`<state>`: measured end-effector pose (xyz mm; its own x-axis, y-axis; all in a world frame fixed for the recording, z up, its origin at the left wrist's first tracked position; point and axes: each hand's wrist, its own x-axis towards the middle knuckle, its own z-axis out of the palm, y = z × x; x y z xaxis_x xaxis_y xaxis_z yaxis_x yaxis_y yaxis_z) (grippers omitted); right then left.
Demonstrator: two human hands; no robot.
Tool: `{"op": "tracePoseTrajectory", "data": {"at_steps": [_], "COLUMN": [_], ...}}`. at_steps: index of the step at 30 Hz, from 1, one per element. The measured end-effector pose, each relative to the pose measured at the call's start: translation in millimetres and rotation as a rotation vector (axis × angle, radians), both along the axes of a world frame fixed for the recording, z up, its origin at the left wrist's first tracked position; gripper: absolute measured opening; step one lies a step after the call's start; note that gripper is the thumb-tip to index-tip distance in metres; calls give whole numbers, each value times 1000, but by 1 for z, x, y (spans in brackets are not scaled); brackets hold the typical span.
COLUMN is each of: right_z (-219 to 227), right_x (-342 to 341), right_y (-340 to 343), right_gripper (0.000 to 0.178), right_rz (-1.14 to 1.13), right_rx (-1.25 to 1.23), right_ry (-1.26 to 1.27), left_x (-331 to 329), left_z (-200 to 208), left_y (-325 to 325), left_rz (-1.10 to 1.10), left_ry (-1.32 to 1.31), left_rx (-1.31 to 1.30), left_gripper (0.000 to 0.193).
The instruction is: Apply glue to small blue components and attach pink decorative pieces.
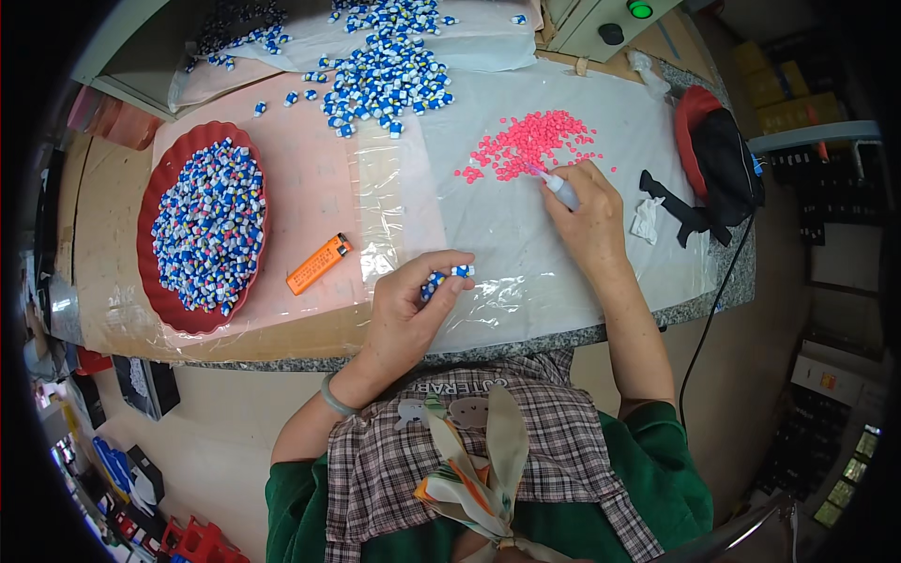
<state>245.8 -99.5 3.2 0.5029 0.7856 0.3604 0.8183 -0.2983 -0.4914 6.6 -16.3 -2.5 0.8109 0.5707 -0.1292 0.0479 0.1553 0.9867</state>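
My left hand is closed around a few small blue-and-white pieces, one of them pinched at the thumb and fingertips. My right hand grips a small translucent squeeze bottle, its thin tip pointing into a spread of tiny pink pieces on the white sheet. Whether the tip touches a pink piece is too small to tell. Farther back lies a heap of the blue-and-white pieces. At the left, a red scalloped tray holds many more, some with pink and yellow spots.
An orange lighter lies between the tray and my left hand. To the right are a crumpled white tissue, a black strap and a black pouch against a red dish. A metal box with a green light stands behind.
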Motion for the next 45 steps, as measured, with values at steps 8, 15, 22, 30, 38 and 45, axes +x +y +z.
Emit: {"op": "tracePoseTrajectory", "data": {"at_steps": [8,15,22,30,38,45], "right_z": [2,27,18,17,14,13], "right_x": [6,-34,-81,-88,-98,-97], "right_y": [5,-3,-7,-9,-10,-12], "right_gripper": [13,6,5,5,6,8], "right_rz": [21,102,189,150,88,106], "right_rx": [-76,-65,-33,-36,-17,-4], "right_ry": [-105,1171,1275,1189,1062,1041], "left_x": [-1,-4,-3,-3,-2,0], "left_z": [2,-2,-1,-7,-4,-4], "left_y": [0,0,-1,-4,-5,-6], "left_rz": [20,38,66,139,175,215], "left_ry": [-32,-66,-12,-41,-20,-81], "left_rx": [-30,-57,-44,33,326,640], "left_gripper": [24,23,23,19,21,23]}}
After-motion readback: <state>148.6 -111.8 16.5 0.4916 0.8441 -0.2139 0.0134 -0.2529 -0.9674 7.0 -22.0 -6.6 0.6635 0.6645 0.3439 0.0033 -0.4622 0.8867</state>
